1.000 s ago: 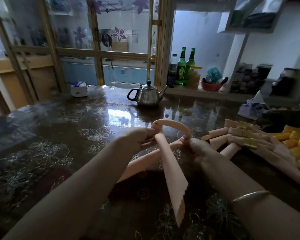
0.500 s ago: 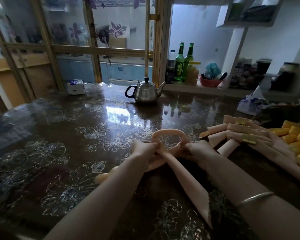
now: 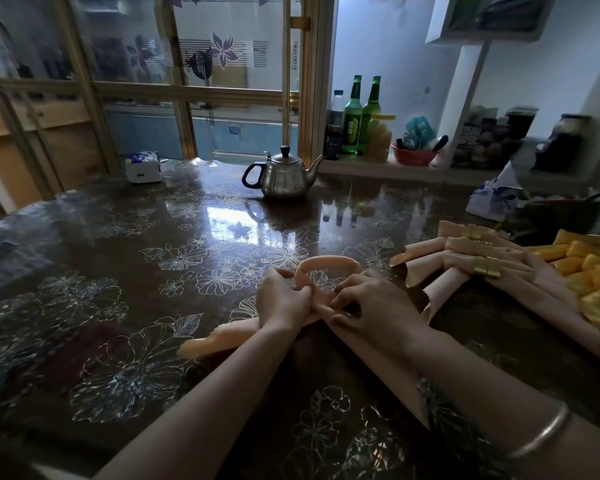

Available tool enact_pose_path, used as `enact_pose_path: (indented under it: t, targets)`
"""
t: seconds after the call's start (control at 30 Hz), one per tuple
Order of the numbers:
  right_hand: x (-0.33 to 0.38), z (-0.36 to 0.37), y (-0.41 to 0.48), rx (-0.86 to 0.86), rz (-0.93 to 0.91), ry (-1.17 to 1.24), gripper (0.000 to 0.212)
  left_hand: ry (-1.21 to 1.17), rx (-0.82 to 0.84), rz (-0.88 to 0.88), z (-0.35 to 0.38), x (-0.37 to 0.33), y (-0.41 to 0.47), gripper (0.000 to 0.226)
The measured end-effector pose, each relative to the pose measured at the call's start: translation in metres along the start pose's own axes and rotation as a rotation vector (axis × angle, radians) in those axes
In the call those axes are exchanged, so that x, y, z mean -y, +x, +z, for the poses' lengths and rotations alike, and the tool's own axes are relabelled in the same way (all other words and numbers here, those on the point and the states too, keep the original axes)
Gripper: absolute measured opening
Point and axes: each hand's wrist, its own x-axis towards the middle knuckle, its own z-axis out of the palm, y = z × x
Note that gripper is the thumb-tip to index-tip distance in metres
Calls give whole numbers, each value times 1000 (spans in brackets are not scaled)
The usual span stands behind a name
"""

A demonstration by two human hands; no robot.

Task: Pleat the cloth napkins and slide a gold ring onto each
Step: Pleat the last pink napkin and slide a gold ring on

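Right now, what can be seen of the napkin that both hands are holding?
The peach napkin is cloth folded into a long narrow strip. It bends into a loop beyond the hands, and its two tails cross under them, lying on the flowered table. The left hand and right hand pinch the crossing.

We can read no text here: the labels on the two green bottles (image 3: 353, 116) show only blurred pale marks, and the print on the white box (image 3: 143, 168) is too small.
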Motion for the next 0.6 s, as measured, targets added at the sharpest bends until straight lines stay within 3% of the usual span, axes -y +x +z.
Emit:
enact_pose_path:
  t: [0.13, 0.2, 0.23, 0.3, 0.4, 0.53, 0.6]
  targets:
    - [-1, 3, 3, 8, -4, -21, 22, 258, -98, 247, 0, -4, -8, 43]
    - [-2, 7, 4, 20, 7, -19, 22, 406, -192, 493, -2, -1, -13, 46]
    - [-3, 9, 4, 17, 6, -16, 22, 461, -190, 640, -3, 0, -15, 38]
    - [-8, 13, 5, 10, 5, -6, 22, 546, -1, 838, -9, 1, -21, 10]
    - [-15, 15, 6, 18, 0, 83, 21, 606, 304, 798, -24, -5, -20, 36]
    - [-29, 0, 6, 78, -27, 262, 18, 752, 476, 810, -39, -25, -12, 22]
    - [-45, -15, 3, 6, 6, 283, 17, 829, 484, 847, -40, -35, -10, 17]
